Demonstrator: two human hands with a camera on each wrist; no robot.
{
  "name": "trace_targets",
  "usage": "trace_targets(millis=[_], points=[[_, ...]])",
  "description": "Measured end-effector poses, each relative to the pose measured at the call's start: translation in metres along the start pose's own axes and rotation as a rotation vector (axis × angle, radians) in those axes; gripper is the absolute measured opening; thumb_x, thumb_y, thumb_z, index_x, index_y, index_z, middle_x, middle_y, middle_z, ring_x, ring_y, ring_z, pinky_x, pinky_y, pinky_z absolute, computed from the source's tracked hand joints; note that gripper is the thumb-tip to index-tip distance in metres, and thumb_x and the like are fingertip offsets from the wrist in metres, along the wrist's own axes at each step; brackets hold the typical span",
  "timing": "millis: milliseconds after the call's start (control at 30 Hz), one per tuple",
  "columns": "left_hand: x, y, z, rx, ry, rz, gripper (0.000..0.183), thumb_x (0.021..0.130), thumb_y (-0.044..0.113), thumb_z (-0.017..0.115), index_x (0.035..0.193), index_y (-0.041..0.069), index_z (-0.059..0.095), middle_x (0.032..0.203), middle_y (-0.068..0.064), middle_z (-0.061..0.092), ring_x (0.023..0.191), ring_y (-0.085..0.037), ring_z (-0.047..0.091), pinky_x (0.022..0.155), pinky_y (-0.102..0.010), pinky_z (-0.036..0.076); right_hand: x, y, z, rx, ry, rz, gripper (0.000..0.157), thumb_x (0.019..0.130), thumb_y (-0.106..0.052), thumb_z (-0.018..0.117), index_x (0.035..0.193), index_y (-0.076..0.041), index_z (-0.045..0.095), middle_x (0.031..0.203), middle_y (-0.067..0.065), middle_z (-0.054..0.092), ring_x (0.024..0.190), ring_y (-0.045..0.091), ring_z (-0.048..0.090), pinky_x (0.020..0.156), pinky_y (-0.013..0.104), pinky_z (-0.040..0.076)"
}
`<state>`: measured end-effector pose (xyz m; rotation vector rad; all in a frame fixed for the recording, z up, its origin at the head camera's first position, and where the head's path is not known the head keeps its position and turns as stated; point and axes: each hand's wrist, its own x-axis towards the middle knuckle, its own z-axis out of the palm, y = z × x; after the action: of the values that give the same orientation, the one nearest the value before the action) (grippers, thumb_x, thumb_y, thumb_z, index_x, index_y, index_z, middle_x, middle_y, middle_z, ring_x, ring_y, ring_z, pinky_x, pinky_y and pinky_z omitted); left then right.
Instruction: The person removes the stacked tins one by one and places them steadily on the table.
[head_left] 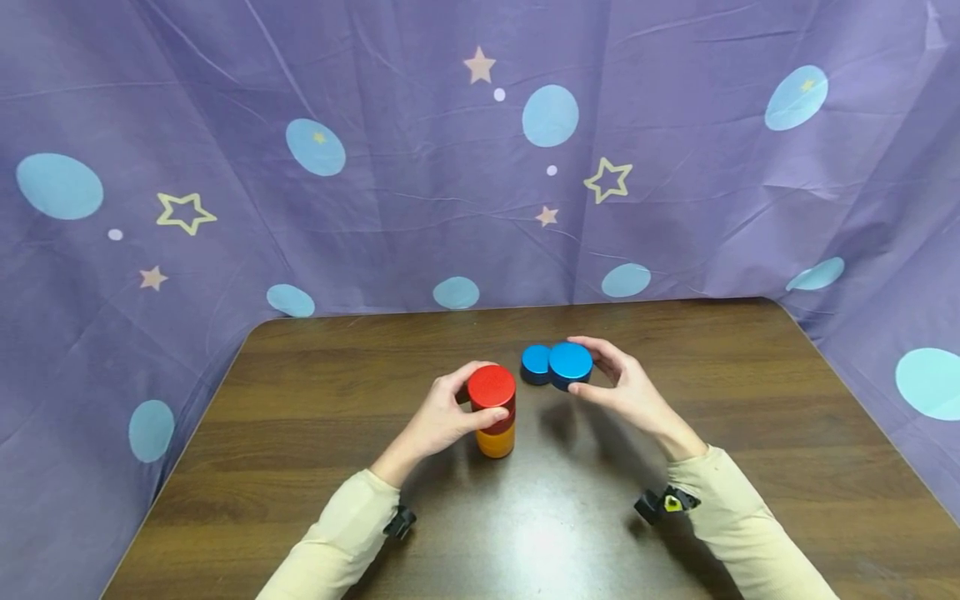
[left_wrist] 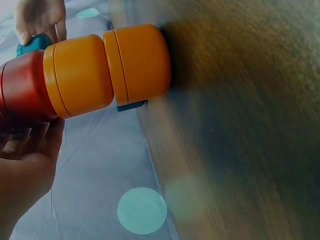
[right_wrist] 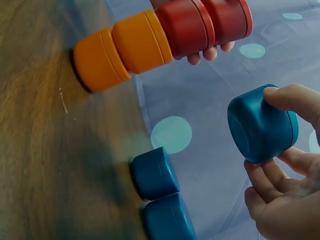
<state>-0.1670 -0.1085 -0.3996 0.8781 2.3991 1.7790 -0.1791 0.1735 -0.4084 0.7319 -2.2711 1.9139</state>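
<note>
A stack of small lidded canisters stands upright on the table, with two orange canisters [right_wrist: 100, 60] below and two red canisters [right_wrist: 185, 27] above. My left hand [head_left: 442, 417] holds the red part of the stack, its thumb across the near side. To the right, my right hand [head_left: 630, 396] grips a blue canister [right_wrist: 262, 125] between thumb and fingers, raised above the table. Two more blue canisters [right_wrist: 155, 174] rest side by side on the tabletop in the right wrist view. From the head, the held one partly covers them.
The brown wooden table [head_left: 300, 433] has a rounded far edge. Behind it hangs a purple curtain [head_left: 420, 167] with stars and blue dots. A black strap device [head_left: 667, 504] sits on the right wrist, and another [head_left: 401, 522] on the left.
</note>
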Motion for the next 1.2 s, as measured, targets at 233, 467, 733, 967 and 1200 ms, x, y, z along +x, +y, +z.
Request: trace_targets(millis=[233, 467, 733, 967, 1200], points=[[0.000, 0.001, 0.000, 0.000, 0.002, 0.002, 0.046, 0.078, 0.003, 0.079, 0.121, 0.003, 0.060, 0.104, -0.006, 0.067, 0.094, -0.019, 0.063, 0.084, -0.033, 0.052, -0.003, 0.008, -0.003, -0.027, 0.003, 0.021, 0.060, 0.078, 0.006, 0.075, 0.133, 0.005, 0.051, 0.124, 0.019, 0.058, 0.114, 0.010, 0.055, 0.104, 0.022, 0.034], [-0.001, 0.001, 0.000, 0.004, 0.006, 0.006, 0.047, 0.078, 0.004, 0.079, 0.121, 0.003, 0.060, 0.104, -0.006, 0.067, 0.093, -0.019, 0.063, 0.083, -0.033, 0.053, -0.005, 0.020, -0.008, -0.032, 0.016, 0.049, 0.059, 0.080, 0.005, 0.075, 0.134, 0.004, 0.050, 0.125, 0.019, 0.057, 0.116, 0.009, 0.053, 0.104, 0.020, 0.033], [0.000, 0.000, 0.000, 0.013, 0.003, 0.006, 0.047, 0.078, 0.005, 0.079, 0.121, 0.004, 0.060, 0.105, -0.005, 0.067, 0.093, -0.019, 0.063, 0.083, -0.033, 0.053, -0.009, 0.031, -0.016, -0.033, 0.046, 0.093, 0.060, 0.081, 0.004, 0.074, 0.135, 0.005, 0.048, 0.133, 0.021, 0.052, 0.117, 0.009, 0.051, 0.103, 0.018, 0.033], [0.000, 0.000, -0.001, 0.011, 0.002, 0.009, 0.047, 0.079, 0.006, 0.079, 0.122, 0.003, 0.060, 0.106, -0.006, 0.067, 0.093, -0.020, 0.063, 0.083, -0.034, 0.053, -0.009, 0.038, -0.021, -0.056, 0.073, 0.100, 0.059, 0.081, 0.004, 0.073, 0.135, 0.005, 0.048, 0.133, 0.022, 0.051, 0.118, 0.014, 0.050, 0.102, 0.017, 0.033], [0.000, 0.000, -0.001, 0.007, 0.001, 0.007, 0.046, 0.079, 0.006, 0.079, 0.121, 0.003, 0.060, 0.106, -0.006, 0.067, 0.094, -0.019, 0.063, 0.084, -0.034, 0.052, -0.011, 0.042, -0.028, -0.084, 0.096, 0.134, 0.058, 0.082, 0.001, 0.074, 0.135, 0.002, 0.050, 0.131, 0.021, 0.054, 0.120, 0.018, 0.050, 0.101, 0.016, 0.033]])
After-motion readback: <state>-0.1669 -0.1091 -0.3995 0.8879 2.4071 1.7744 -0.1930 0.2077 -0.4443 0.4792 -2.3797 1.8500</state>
